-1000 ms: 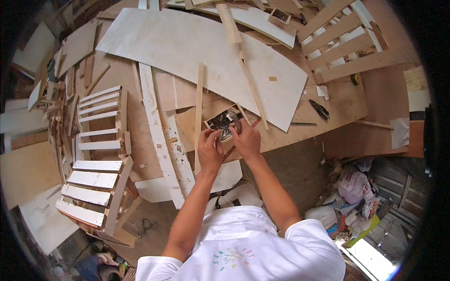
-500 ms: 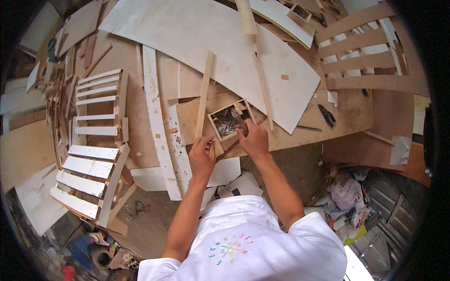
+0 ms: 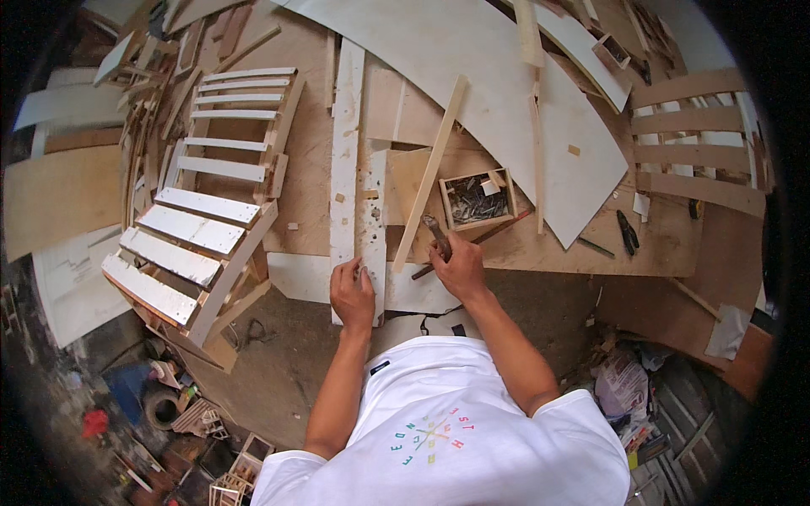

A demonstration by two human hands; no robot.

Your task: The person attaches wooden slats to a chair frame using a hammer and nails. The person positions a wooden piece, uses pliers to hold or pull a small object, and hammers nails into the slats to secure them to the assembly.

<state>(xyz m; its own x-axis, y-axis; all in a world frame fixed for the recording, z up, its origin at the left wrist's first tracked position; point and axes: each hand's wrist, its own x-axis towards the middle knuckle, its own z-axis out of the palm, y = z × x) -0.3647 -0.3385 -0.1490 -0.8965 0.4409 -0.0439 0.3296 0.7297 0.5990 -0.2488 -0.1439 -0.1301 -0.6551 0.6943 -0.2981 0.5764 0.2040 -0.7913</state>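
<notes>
My right hand (image 3: 460,268) is closed round a hammer (image 3: 437,236), its worn metal head pointing away from me above the bench's front edge. My left hand (image 3: 353,293) is over the near end of a white, stained board (image 3: 371,244). Its fingers are curled with the tips together; whatever is between them is too small to make out. Beyond my right hand sits a small wooden box (image 3: 477,221) of nails, with small offcuts on top. A pale wood strip (image 3: 430,177) lies slanted between the hands, and a thin reddish-brown stick (image 3: 501,228) passes behind the right hand.
A slatted white wooden frame (image 3: 202,228) stands at the left. A large white sheet (image 3: 472,84) covers the far bench, with another slatted piece (image 3: 696,139) at the right. Pliers (image 3: 627,233) lie near the right front edge. Scraps and bags (image 3: 623,379) are on the floor.
My right hand and the hammer have come away from the nail box toward me. My left hand has moved left onto the white board. The view has turned left.
</notes>
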